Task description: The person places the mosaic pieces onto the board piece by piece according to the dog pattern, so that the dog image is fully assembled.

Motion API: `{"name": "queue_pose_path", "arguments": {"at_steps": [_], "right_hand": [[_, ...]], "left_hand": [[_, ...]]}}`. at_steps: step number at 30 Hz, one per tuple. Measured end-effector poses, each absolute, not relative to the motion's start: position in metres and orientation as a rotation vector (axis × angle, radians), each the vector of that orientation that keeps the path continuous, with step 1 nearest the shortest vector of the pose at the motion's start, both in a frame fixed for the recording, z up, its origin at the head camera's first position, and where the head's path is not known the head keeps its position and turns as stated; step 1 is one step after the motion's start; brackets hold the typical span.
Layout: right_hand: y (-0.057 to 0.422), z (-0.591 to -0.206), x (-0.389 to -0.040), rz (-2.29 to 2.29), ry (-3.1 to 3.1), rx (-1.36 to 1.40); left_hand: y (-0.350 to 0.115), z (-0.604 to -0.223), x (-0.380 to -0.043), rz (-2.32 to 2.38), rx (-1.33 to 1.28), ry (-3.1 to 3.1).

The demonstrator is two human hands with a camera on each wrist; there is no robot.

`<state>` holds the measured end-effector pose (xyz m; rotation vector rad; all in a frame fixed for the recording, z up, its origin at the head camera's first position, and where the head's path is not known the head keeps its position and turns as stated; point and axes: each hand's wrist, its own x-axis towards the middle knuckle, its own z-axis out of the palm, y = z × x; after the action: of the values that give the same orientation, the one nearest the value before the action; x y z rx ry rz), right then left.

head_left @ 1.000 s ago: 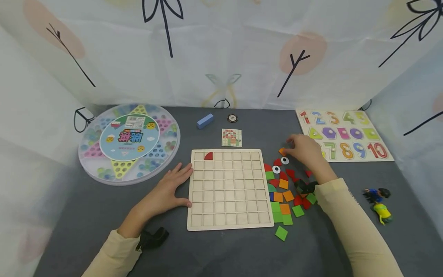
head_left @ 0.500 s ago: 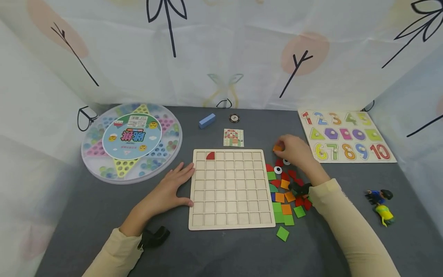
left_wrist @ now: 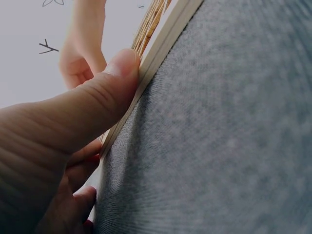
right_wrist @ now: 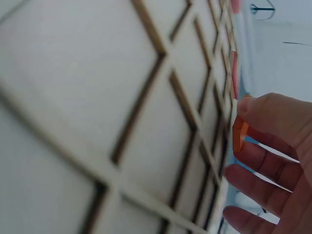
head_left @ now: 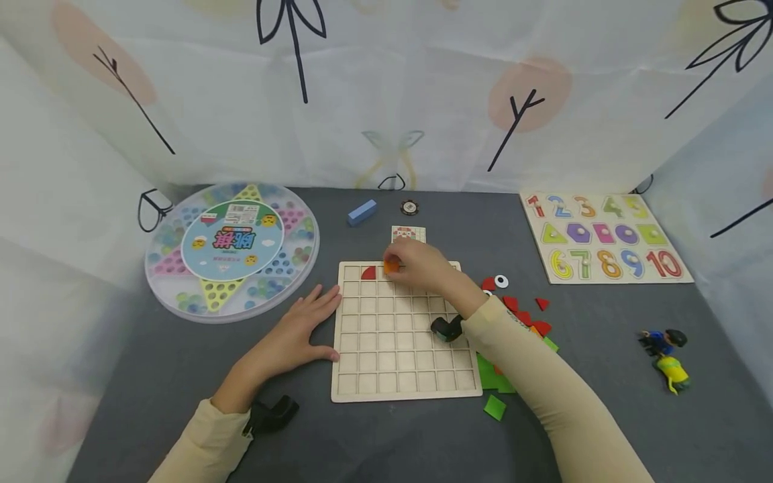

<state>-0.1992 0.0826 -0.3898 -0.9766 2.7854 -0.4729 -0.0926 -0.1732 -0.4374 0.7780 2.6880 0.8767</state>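
Observation:
A wooden grid board (head_left: pixel 386 362) lies on the dark table. A red quarter-round tile (head_left: pixel 369 273) sits in a cell of its far row. My right hand (head_left: pixel 423 268) pinches an orange square tile (right_wrist: pixel 239 132) between thumb and fingers, over that same row just right of the red tile. My left hand (head_left: pixel 298 329) rests at the board's left edge, fingers spread, with the thumb (left_wrist: pixel 114 80) against the side of the frame. Part of the pattern card (head_left: pixel 408 233) shows behind the right hand.
Loose tiles lie right of the board, partly under the right forearm, among them a green tile (head_left: pixel 494 407). Around stand a Chinese checkers set (head_left: pixel 232 251), a number puzzle (head_left: pixel 604 238), a blue block (head_left: pixel 362 212), a round black piece (head_left: pixel 409 207) and small figures (head_left: pixel 669 359).
My right hand has picked the orange tile from the loose pile and carried it left to the board's far row. The left hand stays at the board's left edge.

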Motion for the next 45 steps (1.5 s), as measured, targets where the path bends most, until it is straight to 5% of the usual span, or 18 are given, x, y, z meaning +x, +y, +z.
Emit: {"name": "queue_pose_path", "arguments": {"at_steps": [16, 30, 45], "right_hand": [[0.073, -0.398, -0.198, -0.449, 2.834, -1.007], [0.220, -0.378, -0.174, -0.429, 2.907, -0.736], [0.233, -0.396, -0.170, -0.299, 2.909, -0.838]], "left_hand": [[-0.172, -0.436, -0.092, 0.845, 0.758, 2.681], [-0.173, -0.439, -0.093, 0.865, 0.758, 2.679], [-0.173, -0.439, -0.093, 0.880, 0.758, 2.679]]}}
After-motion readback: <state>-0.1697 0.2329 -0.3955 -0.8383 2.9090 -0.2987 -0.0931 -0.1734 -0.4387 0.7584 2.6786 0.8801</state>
